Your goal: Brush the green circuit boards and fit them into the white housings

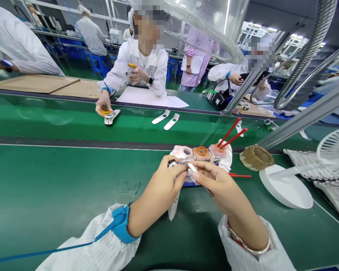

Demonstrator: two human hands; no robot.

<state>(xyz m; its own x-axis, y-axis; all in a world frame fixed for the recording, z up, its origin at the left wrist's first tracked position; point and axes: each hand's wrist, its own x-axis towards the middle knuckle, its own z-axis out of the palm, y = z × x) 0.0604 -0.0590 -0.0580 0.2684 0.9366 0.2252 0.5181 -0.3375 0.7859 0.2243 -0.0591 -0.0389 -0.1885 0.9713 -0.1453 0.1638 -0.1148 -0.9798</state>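
Note:
My left hand (165,184), with a blue strap at its wrist, is closed round a white device (173,206) whose long white end points down below the fingers. My right hand (219,182) pinches a small white part (192,168) against the near side of that device, and the fingertips of both hands almost meet. Fingers hide most of both pieces. Just behind the hands are an orange-rimmed jar (201,153) and a pinkish jar (218,151) with red sticks (233,137) standing in it.
A brown round pot (256,158) and a white fan (286,186) stand at the right. Beyond the ledge, white parts (171,121) lie on the green belt (135,131). Across it, a person's hand (104,103) touches a white device (112,117). A clear hood (211,28) hangs above.

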